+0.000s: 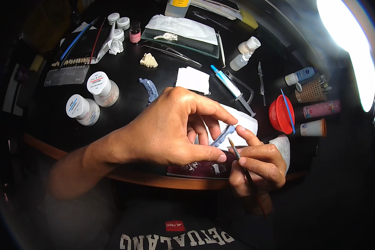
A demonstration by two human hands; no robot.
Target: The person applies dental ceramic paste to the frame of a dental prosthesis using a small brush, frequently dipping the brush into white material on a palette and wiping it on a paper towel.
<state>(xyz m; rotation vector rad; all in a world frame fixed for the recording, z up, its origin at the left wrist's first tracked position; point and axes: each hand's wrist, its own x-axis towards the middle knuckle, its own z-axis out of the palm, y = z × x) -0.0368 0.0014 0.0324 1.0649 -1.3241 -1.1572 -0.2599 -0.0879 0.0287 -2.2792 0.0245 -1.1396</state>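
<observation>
My left hand (164, 129) holds a small curved blue-grey silicone dental mould (223, 136), with the index fingertip at its upper end. Its lower end is partly hidden by the fingers. A thin paintbrush (235, 151) is gripped in my right hand (260, 162), its tip pointing up at the knobbly side of the mould. Whether the bristles touch it I cannot tell. My right index fingertip is close to the mould's upper end. A second blue-grey mould piece (149, 89) lies on the table beyond my left hand. White paper (248, 121) lies beneath the hands.
Two powder jars (106, 92) stand at the left. Beyond lie tweezers (171, 52), a tooth-coloured model piece (148, 61) and a glass slab (214, 49). A syringe (231, 85) and red bowl (279, 114) are to the right. A dark slab (183, 170) lies along the near edge.
</observation>
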